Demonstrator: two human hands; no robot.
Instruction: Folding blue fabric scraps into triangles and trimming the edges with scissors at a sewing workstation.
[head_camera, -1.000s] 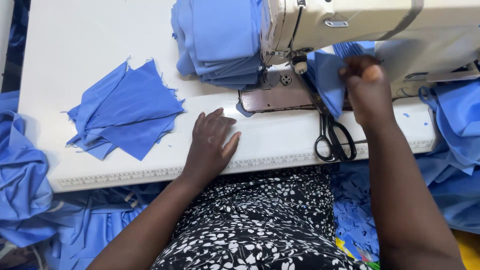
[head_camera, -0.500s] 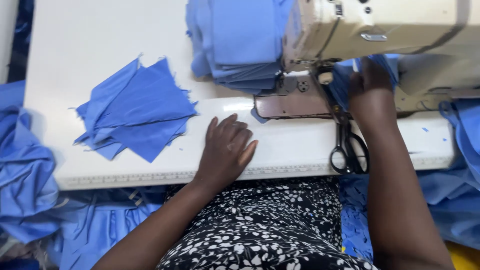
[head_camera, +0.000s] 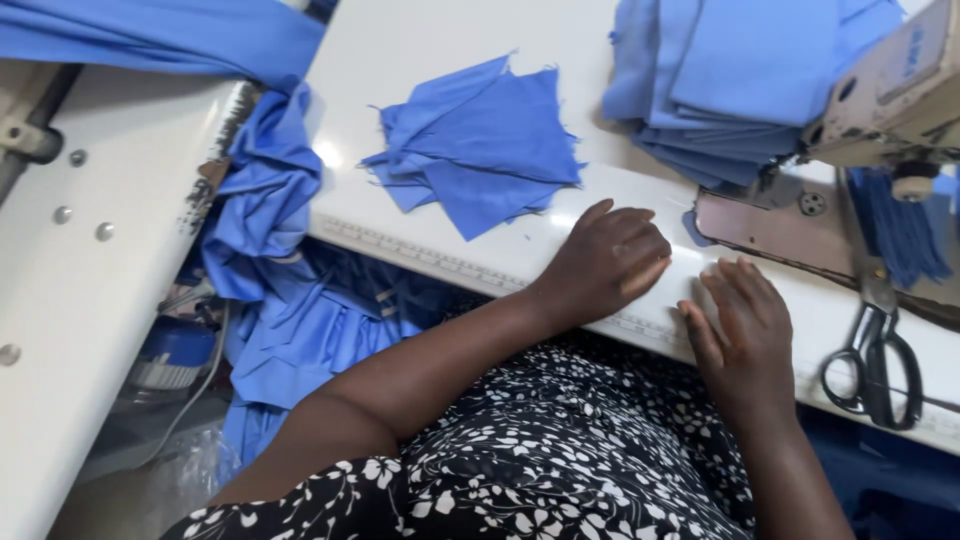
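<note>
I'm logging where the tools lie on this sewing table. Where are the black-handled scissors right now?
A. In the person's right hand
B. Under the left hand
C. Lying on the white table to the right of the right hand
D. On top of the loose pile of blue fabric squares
C: the black-handled metal scissors lie flat on the white sewing table, apart from the right hand, which rests empty near the table's edge.

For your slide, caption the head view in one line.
Both hands, left and right, rest empty on the table between cloth pieces and scissors.
</note>
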